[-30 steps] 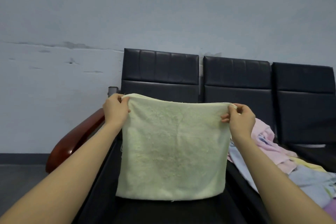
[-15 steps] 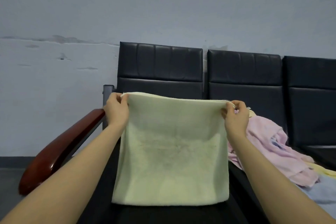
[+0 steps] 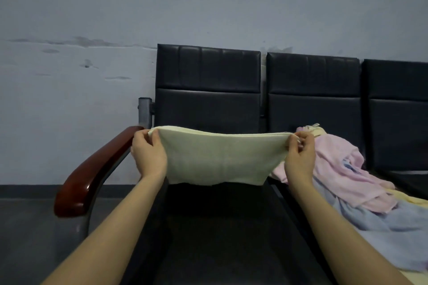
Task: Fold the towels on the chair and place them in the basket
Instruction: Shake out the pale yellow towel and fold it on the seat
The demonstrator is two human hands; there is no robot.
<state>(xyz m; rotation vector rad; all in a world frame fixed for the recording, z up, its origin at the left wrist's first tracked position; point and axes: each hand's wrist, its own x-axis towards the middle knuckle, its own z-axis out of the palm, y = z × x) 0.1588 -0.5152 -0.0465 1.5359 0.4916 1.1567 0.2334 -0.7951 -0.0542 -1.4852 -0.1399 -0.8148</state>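
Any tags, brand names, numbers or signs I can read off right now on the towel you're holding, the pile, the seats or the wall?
None: no readable text shows in the head view.
Pale yellow towel, pinched by the left hand and right hand: plain, no label seen.
Pile of towels: no tags readable.
Black seats: no markings.
Wall: only scuffs and stains, no sign.

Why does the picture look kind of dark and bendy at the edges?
Head view: the light is dim and bluish, so the black chair seat shows little detail; the wide-angle lens curves the edges and stretches the forearms; a faint shine sits on the wooden armrest; the pale green towel looks a little soft, its weave not crisp.
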